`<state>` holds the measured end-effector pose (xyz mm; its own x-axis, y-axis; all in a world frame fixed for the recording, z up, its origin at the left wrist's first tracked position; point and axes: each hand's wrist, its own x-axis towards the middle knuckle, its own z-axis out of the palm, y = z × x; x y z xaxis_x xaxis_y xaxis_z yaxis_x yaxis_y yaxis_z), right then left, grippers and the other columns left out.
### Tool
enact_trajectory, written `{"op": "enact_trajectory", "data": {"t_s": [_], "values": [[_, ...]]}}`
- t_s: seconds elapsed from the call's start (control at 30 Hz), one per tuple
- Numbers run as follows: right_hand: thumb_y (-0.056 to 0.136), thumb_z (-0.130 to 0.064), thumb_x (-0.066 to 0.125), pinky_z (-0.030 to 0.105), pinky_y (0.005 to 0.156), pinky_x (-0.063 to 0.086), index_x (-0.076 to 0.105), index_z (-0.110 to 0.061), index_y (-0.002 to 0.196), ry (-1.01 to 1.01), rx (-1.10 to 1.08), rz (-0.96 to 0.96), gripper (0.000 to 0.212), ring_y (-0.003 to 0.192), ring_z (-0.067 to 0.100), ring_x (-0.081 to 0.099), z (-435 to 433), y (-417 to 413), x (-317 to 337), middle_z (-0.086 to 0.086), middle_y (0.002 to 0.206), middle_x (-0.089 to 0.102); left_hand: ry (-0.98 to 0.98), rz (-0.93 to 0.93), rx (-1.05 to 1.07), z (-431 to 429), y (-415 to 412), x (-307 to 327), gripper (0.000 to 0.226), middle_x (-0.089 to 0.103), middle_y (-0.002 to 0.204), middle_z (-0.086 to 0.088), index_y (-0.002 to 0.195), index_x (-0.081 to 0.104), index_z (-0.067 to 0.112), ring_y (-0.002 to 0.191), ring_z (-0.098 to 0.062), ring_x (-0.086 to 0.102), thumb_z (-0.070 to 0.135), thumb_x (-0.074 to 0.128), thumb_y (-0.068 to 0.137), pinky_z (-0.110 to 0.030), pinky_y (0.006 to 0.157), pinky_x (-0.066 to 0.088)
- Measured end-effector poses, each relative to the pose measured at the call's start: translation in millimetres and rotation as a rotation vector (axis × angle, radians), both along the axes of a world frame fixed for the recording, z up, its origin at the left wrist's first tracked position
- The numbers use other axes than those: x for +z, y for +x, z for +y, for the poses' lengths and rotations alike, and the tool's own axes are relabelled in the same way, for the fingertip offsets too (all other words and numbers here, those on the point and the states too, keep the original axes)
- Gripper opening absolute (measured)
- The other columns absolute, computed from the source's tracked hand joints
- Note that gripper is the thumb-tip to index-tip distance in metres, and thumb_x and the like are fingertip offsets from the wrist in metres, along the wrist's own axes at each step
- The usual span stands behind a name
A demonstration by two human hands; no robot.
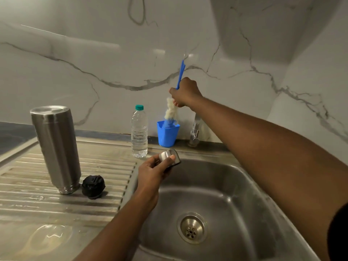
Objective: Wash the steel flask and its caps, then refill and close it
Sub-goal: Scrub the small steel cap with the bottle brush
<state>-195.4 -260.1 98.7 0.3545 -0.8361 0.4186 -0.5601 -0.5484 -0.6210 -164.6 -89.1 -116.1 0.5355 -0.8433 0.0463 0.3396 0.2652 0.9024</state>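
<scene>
Both hands busy at the sink (227, 187)
The left hand (153, 173) grips the steel cap (170, 156) over its rim; the right hand (186, 93) clutches the bottle brush (171, 110) above a blue cup (167, 134).

The left forearm (116, 223) and right forearm (263, 144) are bare, and a black fabric sleeve (339, 234) shows at the frame's lower right edge.

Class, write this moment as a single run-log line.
left hand: holds steel cap over sink | right hand: grips bottle brush, tip in blue cup | flask: inverted on drainboard, black cap beside it
</scene>
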Motion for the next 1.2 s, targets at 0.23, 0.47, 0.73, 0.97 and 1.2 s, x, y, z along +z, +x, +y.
{"op": "enact_trajectory", "data": {"t_s": [0.23,0.47,0.73,0.97,1.2], "values": [[0.099,-0.03,0.061,0.038,0.073,0.065,0.068,-0.002,0.098,-0.129,0.041,-0.055,0.029,0.056,0.017,0.074,1,-25,12,0.008,0.076,0.074,-0.007,0.012,-0.028,2,-1,1,0.042,0.079,0.103,-0.015,0.115,0.076,0.005,0.104,-0.03,0.074,0.021,0.087,0.078,-0.05,0.105,0.057],[0.099,-0.033,0.061,0.042,0.07,0.065,0.07,0.001,0.085,-0.168,0.03,-0.201,0.038,0.057,0.018,0.073,6,-48,-4,0.011,0.075,0.073,-0.009,0.036,0.015,2,-1,3,0.048,0.079,0.104,-0.017,0.116,0.076,0.004,0.101,-0.031,0.074,0.022,0.089,0.073,-0.056,0.107,0.054],[0.103,-0.031,0.063,0.026,0.071,0.063,0.077,-0.004,0.086,-0.088,0.101,-0.391,0.035,0.065,0.018,0.075,41,-95,-29,0.007,0.073,0.076,-0.023,0.075,0.033,4,1,4,0.046,0.08,0.109,-0.017,0.12,0.07,0.005,0.11,-0.036,0.075,0.016,0.086,0.079,-0.054,0.108,0.054],[0.103,-0.024,0.063,0.028,0.072,0.064,0.078,-0.005,0.105,0.08,0.188,-0.728,0.024,0.075,0.025,0.075,78,-173,-91,0.016,0.086,0.077,-0.045,0.141,0.071,3,2,5,0.034,0.076,0.117,-0.018,0.117,0.065,0.019,0.115,-0.036,0.072,0.002,0.077,0.09,-0.05,0.108,0.054],[0.1,-0.016,0.058,0.026,0.064,0.06,0.076,0.001,0.1,0.459,0.329,-0.954,0.024,0.071,0.022,0.069,91,-210,-158,0.019,0.082,0.073,-0.03,-0.052,0.061,11,0,6,0.052,0.081,0.108,-0.001,0.125,0.066,0.026,0.103,-0.023,0.078,0.003,0.084,0.081,-0.049,0.1,0.059]]}}
